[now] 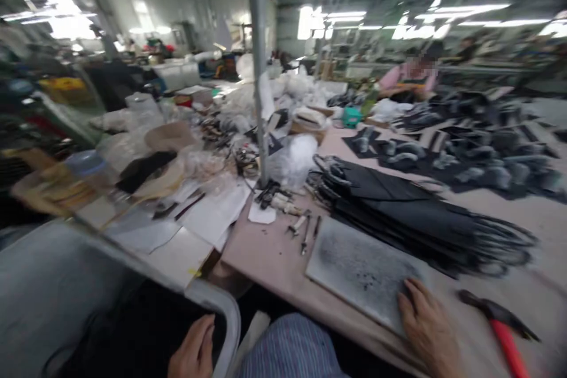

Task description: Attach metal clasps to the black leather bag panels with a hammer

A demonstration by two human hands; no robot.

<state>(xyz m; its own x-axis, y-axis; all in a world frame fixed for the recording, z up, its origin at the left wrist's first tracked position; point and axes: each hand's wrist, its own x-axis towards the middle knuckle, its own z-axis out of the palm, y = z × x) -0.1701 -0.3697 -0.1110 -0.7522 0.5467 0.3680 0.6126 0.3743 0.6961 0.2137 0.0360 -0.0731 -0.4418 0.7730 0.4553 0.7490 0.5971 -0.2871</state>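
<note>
My right hand lies on the right end of a grey, black-speckled board, with its fingers stretched out over the surface. Beside that hand, on the right, is a hammer with a dark head and red handle. At the lower left, my left hand hovers over or touches black material inside a large grey bin. Its fingers are pressed together, and whatever they hold is hidden. Behind the board lies a stack of black bag pieces with looped handles.
Wrenches lie left of the board near a metal post. Papers and plastic bags cover the left table. Dark cut pieces spread across the far right, where a person in pink sits.
</note>
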